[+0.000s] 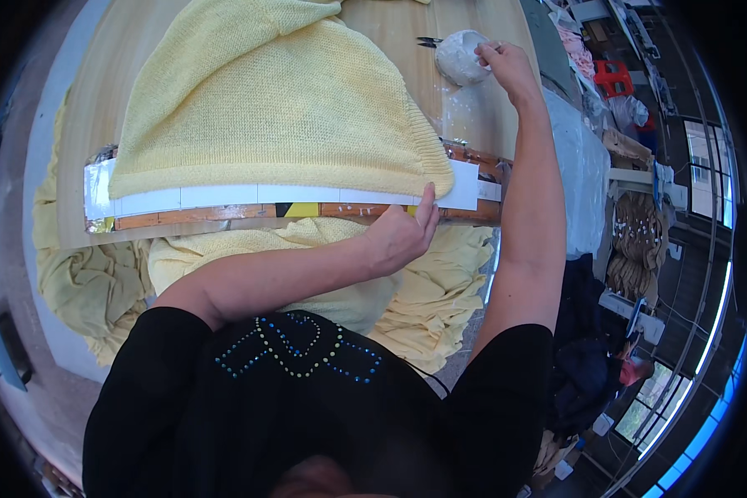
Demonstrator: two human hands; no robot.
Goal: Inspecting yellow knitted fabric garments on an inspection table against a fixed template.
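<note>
A pale yellow knitted garment piece (257, 108) lies spread on the table, its ribbed lower edge along a white marked strip (216, 196). My left hand (402, 235) reaches across from below, with extended fingertips touching the right-hand corner of the knit. At the far right, my right hand (509, 69) is closed in a pinch at the rim of a small white bowl (460, 60) dusted with white powder. What lies between those fingertips is too small to make out. Beside the bowl is a pair of dark thread snips (428, 42).
Under the strip runs an orange-brown board (349, 211) with taped patches. More yellow knit fabric (444, 282) hangs in folds at the table's near side. White specks dot the wooden tabletop (473, 108). To the right stand plastic-covered goods (577, 166) and a red stool (612, 79).
</note>
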